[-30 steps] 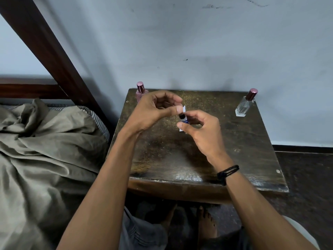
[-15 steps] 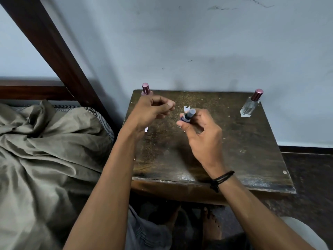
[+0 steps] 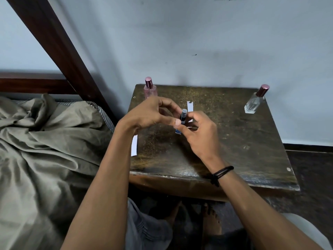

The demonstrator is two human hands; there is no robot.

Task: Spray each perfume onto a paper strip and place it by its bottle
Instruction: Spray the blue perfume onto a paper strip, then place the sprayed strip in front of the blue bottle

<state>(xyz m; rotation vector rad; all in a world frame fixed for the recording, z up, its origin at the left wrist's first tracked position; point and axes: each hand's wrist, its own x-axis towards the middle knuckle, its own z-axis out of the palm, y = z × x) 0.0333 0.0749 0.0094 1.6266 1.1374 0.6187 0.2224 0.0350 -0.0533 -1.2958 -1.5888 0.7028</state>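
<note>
The small blue bottle [image 3: 182, 120] is held upright in the air above the middle of the counter [image 3: 234, 141], its grey cap on top. The right hand [image 3: 201, 138] has it in a narrow grip, thumb and curled fingers closed round its lower body. The left hand [image 3: 151, 114] meets it from the other side: the thumb tip lies against the bottle's left side and the fingers curl over towards the cap, but I cannot tell whether this grip actually closes on the bottle.

Just behind the bottle a white paper strip [image 3: 190, 106] lies flat on the counter, partly hidden by the hands. A second paper strip [image 3: 134, 145] lies at the counter's left edge, by the left forearm. A pink bottle [image 3: 149, 89] stands upright at the back left corner, and a clear bottle [image 3: 255, 101] at the back right corner, both with pinkish caps.

A black wristband [image 3: 221, 175] circles the right wrist. Left of the counter is a bed [image 3: 45, 141] with a rumpled olive sheet.
</note>
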